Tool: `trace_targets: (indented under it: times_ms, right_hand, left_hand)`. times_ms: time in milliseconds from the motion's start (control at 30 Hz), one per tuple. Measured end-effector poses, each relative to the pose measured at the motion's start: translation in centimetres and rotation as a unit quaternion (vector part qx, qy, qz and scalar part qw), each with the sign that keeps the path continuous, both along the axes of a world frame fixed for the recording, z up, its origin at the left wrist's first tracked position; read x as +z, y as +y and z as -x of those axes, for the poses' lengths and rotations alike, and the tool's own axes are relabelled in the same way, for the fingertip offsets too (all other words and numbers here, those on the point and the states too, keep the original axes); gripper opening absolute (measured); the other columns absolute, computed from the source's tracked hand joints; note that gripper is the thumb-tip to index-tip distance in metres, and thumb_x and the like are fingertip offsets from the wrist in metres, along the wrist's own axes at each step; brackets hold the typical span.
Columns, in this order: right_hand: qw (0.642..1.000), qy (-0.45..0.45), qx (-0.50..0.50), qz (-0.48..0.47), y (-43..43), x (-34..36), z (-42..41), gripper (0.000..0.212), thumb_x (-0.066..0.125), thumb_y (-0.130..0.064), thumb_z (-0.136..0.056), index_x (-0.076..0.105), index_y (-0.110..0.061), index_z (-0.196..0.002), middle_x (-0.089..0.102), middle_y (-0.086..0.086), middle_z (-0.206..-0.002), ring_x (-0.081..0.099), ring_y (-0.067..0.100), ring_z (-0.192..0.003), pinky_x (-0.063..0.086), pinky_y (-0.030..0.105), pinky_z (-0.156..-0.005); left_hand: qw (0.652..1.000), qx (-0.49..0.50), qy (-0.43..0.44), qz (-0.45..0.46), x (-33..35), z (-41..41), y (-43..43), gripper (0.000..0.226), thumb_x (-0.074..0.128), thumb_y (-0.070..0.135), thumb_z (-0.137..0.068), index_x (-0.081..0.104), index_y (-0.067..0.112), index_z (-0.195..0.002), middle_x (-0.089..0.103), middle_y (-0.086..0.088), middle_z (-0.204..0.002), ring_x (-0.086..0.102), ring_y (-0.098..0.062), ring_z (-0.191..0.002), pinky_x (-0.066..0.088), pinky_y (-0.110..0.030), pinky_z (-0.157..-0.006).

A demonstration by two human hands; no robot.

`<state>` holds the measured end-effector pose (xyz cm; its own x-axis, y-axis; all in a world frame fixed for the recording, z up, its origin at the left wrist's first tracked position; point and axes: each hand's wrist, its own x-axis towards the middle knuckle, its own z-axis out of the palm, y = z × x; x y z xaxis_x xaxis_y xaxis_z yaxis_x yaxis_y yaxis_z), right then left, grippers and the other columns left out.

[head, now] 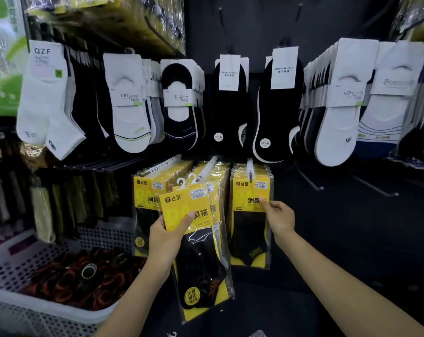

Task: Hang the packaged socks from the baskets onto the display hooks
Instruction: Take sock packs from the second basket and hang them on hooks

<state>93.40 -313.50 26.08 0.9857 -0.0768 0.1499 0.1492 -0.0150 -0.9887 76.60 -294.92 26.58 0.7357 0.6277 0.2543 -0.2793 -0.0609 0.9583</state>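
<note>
My left hand grips a small stack of yellow-and-black sock packs by the yellow header card, their white plastic hangers pointing up just below the middle display hook. My right hand pinches the front yellow pack that hangs on the right hook. A third hook on the left carries more of the same yellow packs. A white perforated basket sits at the lower left with dark red-and-black goods inside.
Above hang rows of white and black socks on card headers. Two bare hooks jut out at the right of the dark pegboard. Olive and dark socks hang at the left behind the basket.
</note>
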Motion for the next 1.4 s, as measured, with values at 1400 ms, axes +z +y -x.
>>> trace_targets:
  times_ms: [1400]
  right_hand:
    - [0.996,-0.011,0.025,-0.079,0.3,1.6,2.8,0.011,0.067,-0.020,-0.088,0.063,-0.010,-0.090,0.069,0.004,-0.087,0.065,0.017,-0.081,0.054,0.028,-0.070]
  left_hand:
    - [1.000,0.000,-0.030,-0.007,0.9,0.3,-1.0,0.013,0.073,0.026,-0.081,0.063,0.032,-0.087,0.069,0.017,-0.078,0.064,0.010,-0.068,0.043,-0.010,-0.058]
